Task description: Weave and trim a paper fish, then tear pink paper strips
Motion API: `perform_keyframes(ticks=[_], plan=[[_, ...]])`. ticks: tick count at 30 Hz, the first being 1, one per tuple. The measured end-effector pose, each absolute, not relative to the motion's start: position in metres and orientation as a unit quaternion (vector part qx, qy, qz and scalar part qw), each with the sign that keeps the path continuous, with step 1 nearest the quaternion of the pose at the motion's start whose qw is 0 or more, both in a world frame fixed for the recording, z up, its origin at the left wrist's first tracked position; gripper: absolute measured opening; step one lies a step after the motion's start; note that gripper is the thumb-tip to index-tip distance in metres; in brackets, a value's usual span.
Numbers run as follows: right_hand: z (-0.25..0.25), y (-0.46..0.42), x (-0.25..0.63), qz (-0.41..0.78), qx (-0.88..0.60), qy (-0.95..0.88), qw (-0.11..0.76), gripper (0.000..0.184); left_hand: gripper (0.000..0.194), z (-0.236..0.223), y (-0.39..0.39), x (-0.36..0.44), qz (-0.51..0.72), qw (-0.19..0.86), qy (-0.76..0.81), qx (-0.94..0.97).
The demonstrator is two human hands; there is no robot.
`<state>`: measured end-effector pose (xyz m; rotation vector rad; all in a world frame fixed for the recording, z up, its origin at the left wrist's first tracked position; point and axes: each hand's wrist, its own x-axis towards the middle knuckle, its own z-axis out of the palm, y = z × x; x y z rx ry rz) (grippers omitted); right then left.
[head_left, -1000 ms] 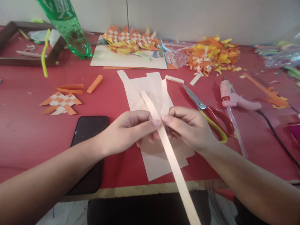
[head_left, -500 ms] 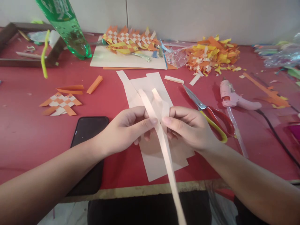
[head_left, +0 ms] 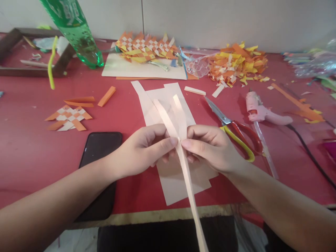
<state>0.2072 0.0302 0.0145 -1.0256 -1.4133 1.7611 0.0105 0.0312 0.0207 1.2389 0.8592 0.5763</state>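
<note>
A long pale paper strip (head_left: 189,183) is pinched by both hands over the table's middle. Its upper end splits into two pieces that fan apart, and the lower length hangs past the table edge. My left hand (head_left: 153,145) is closed on the left piece, thumb on top. My right hand (head_left: 210,143) closes on the right piece, its thumb tip beside the left one. Beneath the hands lie white paper sheets (head_left: 168,190), partly hidden. Red-and-yellow-handled scissors (head_left: 225,120) lie right of the sheets.
A black phone (head_left: 101,147) is by my left forearm, with a woven orange-and-white paper fish (head_left: 69,117) beyond it. A pink glue gun (head_left: 256,106) rests at right, its cord trailing. A green bottle (head_left: 84,45), woven fish (head_left: 147,45) and paper scraps (head_left: 237,63) line the back.
The right-hand upper piece now stands straighter and longer above my right thumb. Both hands sit slightly lower in view, still pinching the strip.
</note>
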Motion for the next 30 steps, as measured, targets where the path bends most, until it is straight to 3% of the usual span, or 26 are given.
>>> perform_keyframes(ticks=[10, 30], plan=[[0.0134, 0.0317, 0.2077, 0.626, -0.411, -0.56, 0.354, 0.027, 0.028, 0.0204, 0.0315, 0.0106, 0.268, 0.705, 0.4, 0.52], [0.0115, 0.0319, 0.205, 0.6, -0.415, -0.566, 0.383, 0.027, 0.024, 0.0211, 0.03, 0.0106, 0.257, 0.727, 0.361, 0.524]])
